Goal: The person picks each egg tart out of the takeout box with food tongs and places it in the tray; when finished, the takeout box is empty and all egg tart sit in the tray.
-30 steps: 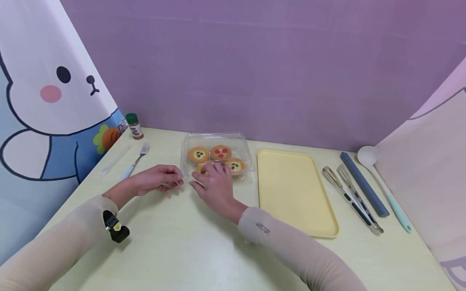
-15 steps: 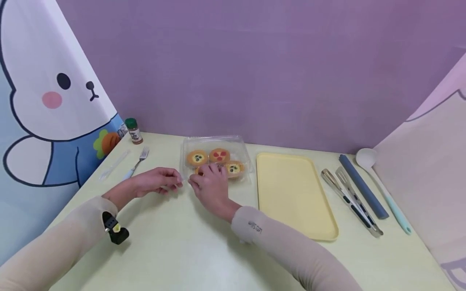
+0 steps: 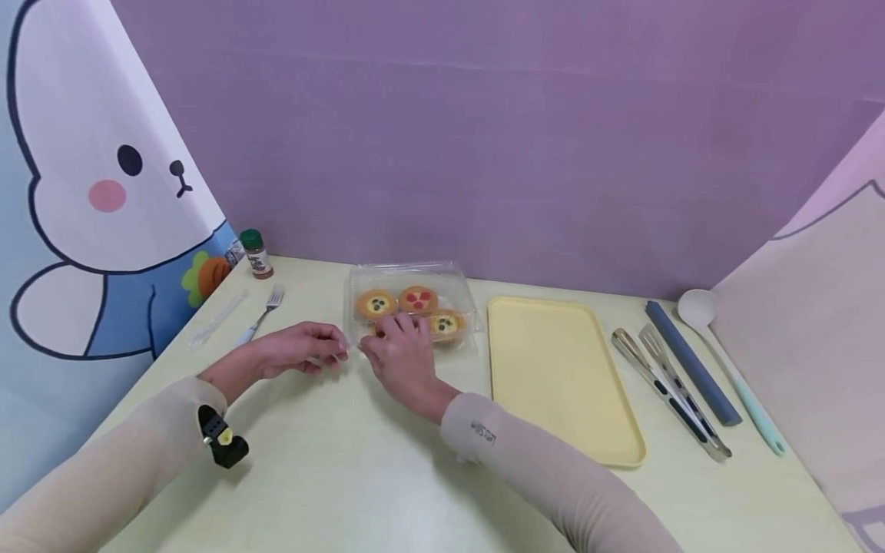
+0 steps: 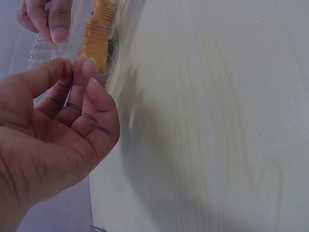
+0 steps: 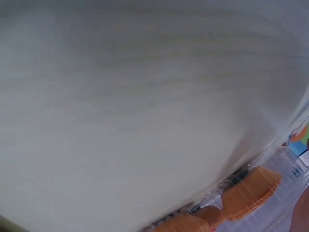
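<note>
A clear plastic clamshell box (image 3: 459,286) sits at the back of the table with several egg tarts (image 3: 376,304) inside, topped with dark or red pieces. My left hand (image 3: 297,349) pinches the box's thin front left corner between thumb and fingertips, as the left wrist view also shows. Just right of it, my right hand (image 3: 404,357) pinches the same edge, thumb and forefinger together, its other fingers lying over the front of the lid. This hand hides part of the front tarts. In the right wrist view, the box (image 5: 285,164) shows at the lower right.
Right of the box lies a yellow tray (image 3: 560,369). Beyond it are metal tongs (image 3: 667,395), a blue-grey rod (image 3: 691,361) and a white ladle (image 3: 698,307). At left are a fork (image 3: 263,311), a clear plastic sleeve (image 3: 217,319) and a green-capped spice jar (image 3: 256,253).
My right thumb and forefinger have drawn together at the box's front left corner, the hand shifting slightly left. My left hand has stayed at the corner. The head view has tilted up slightly.
</note>
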`<state>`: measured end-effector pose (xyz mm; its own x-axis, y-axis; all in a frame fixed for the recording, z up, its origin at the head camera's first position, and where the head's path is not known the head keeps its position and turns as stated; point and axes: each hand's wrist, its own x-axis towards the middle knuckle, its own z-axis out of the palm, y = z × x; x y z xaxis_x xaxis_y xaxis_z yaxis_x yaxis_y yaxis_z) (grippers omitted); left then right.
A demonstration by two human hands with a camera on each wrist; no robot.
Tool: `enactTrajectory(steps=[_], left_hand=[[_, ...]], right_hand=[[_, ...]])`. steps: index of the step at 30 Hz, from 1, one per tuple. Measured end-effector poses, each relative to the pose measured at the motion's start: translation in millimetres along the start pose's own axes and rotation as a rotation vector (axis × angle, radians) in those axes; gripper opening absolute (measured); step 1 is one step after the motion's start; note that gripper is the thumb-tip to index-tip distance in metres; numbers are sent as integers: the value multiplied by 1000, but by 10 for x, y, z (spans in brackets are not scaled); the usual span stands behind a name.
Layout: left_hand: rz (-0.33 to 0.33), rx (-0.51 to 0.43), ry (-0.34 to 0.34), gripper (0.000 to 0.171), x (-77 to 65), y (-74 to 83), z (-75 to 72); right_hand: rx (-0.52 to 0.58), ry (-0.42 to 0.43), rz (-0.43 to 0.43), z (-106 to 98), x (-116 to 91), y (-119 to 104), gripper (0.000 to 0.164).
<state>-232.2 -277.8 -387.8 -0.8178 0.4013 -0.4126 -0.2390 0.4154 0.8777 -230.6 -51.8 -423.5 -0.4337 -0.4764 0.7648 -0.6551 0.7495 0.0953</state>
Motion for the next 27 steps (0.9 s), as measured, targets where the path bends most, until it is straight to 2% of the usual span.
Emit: enactTrajectory(steps=[8,14,20,27], left_hand=[[-14,0,-3,18,33,5,-13],[-27,-3,-25,17,31,2,-44],[-41,-31,-45,16,29,-12,-69],[-60,-66,-63,16,29,-16,-80]], right_hand=[[17,8,-25,-16,43,39,5],[75,91,-16,-43,155,53,10],[78,146,31,-92,310,59,6],[148,151,98,-160,432,74,8]])
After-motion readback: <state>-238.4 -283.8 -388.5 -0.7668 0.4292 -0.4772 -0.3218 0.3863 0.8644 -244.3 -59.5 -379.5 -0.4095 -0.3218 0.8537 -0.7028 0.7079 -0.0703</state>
